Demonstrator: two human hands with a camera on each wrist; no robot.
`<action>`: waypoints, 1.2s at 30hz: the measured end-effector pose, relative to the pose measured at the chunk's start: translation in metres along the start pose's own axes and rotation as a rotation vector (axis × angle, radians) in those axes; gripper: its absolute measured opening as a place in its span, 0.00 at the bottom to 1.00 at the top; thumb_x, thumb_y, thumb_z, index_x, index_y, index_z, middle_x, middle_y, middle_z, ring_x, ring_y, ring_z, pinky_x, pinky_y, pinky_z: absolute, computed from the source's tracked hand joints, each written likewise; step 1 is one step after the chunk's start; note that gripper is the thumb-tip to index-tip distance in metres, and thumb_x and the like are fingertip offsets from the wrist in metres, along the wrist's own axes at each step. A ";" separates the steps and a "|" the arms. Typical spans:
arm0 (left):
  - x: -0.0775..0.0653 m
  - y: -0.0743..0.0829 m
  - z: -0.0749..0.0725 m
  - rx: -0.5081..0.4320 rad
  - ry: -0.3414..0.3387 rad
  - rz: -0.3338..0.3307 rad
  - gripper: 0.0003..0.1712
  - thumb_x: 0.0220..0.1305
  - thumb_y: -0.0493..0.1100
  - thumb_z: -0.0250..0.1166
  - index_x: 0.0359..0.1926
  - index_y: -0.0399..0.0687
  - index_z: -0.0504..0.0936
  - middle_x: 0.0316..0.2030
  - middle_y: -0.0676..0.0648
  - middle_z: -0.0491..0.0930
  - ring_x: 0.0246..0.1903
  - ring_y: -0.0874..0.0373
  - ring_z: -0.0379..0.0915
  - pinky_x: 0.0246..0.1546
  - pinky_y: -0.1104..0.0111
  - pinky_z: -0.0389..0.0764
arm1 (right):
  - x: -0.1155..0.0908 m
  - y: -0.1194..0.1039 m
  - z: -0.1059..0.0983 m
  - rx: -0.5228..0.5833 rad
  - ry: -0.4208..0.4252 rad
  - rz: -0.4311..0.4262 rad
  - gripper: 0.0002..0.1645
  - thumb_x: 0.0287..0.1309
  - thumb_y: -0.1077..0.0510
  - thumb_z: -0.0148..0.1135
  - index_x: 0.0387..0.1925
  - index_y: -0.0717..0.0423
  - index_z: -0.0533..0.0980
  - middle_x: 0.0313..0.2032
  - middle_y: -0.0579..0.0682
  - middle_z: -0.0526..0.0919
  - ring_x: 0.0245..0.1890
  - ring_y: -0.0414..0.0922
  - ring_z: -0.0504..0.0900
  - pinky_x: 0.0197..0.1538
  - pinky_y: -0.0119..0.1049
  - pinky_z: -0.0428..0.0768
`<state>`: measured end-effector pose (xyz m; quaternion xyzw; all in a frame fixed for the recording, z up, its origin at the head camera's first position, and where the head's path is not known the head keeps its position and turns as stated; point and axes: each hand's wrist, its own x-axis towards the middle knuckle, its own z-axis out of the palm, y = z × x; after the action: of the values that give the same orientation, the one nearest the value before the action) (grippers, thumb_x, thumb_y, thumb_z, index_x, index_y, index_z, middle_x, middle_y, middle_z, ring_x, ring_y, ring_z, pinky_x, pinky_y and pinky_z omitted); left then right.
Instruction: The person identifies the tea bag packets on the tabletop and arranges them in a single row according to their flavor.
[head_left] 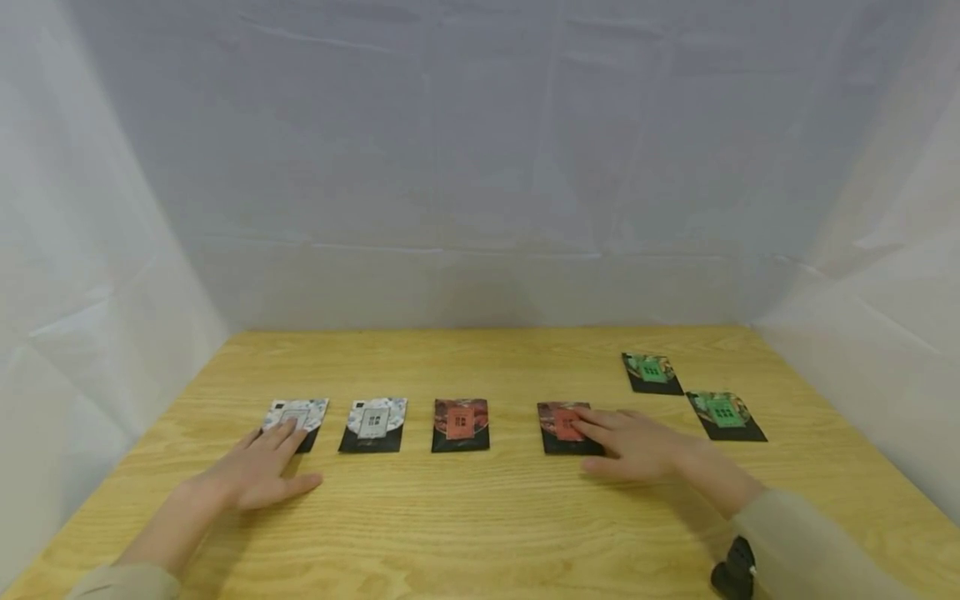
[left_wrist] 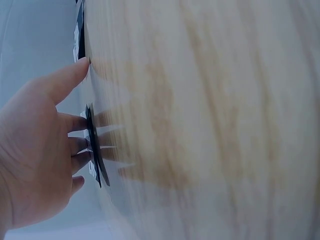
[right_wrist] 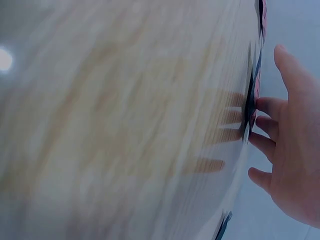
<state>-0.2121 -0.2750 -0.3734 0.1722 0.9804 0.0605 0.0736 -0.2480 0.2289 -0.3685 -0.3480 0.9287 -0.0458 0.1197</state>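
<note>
Left hand (head_left: 258, 475), fingers extended, partly covers leftmost white packet (head_left: 314, 412). Next: second white packet (head_left: 372, 425), first red packet (head_left: 460, 425) on counter (head_left: 442, 517). Right hand (head_left: 637, 446), fingers loosely extended, blocks part of second red packet (head_left: 558, 425); pressure unclear. Far green packet (head_left: 652, 375), near green packet (head_left: 726, 416) further right.

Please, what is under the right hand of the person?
The right hand has its fingers over a red-and-black packet on the wooden table. In the head view, they hide part of its right side. What lies beneath the packet cannot be seen.
</note>
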 end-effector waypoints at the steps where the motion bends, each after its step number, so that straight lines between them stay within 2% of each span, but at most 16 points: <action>1: 0.000 0.000 0.000 0.001 0.001 0.000 0.51 0.61 0.67 0.52 0.63 0.22 0.59 0.63 0.22 0.51 0.63 0.28 0.47 0.60 0.37 0.45 | 0.002 -0.001 0.000 -0.004 -0.002 -0.003 0.43 0.64 0.32 0.40 0.69 0.57 0.55 0.70 0.56 0.50 0.68 0.56 0.52 0.66 0.57 0.52; 5: 0.001 -0.001 0.001 0.007 0.006 0.000 0.51 0.61 0.67 0.52 0.63 0.22 0.59 0.63 0.22 0.51 0.63 0.28 0.47 0.60 0.37 0.46 | 0.008 -0.006 0.000 -0.016 -0.001 -0.019 0.44 0.64 0.31 0.38 0.70 0.57 0.54 0.71 0.56 0.49 0.68 0.56 0.52 0.66 0.58 0.50; 16: 0.001 0.001 -0.001 0.006 0.003 -0.001 0.51 0.61 0.67 0.52 0.63 0.22 0.59 0.63 0.22 0.51 0.63 0.28 0.46 0.60 0.37 0.45 | 0.025 -0.013 0.003 -0.075 -0.004 0.000 0.46 0.63 0.28 0.33 0.71 0.53 0.52 0.72 0.51 0.46 0.69 0.52 0.50 0.67 0.55 0.48; 29: 0.000 0.001 -0.001 0.000 -0.003 -0.009 0.51 0.61 0.67 0.52 0.63 0.22 0.59 0.64 0.22 0.50 0.63 0.28 0.46 0.60 0.38 0.45 | 0.028 -0.018 0.002 -0.088 0.039 -0.019 0.45 0.64 0.31 0.36 0.70 0.56 0.52 0.71 0.54 0.48 0.69 0.54 0.52 0.66 0.57 0.49; 36: 0.000 0.001 -0.001 -0.005 -0.006 -0.008 0.51 0.61 0.67 0.52 0.63 0.22 0.58 0.64 0.22 0.50 0.63 0.28 0.46 0.60 0.38 0.45 | 0.024 -0.009 0.001 -0.051 0.050 0.019 0.46 0.64 0.30 0.36 0.71 0.57 0.51 0.70 0.57 0.50 0.69 0.55 0.51 0.67 0.58 0.47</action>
<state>-0.2117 -0.2742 -0.3723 0.1681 0.9808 0.0619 0.0771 -0.2597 0.2067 -0.3726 -0.3411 0.9355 -0.0296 0.0876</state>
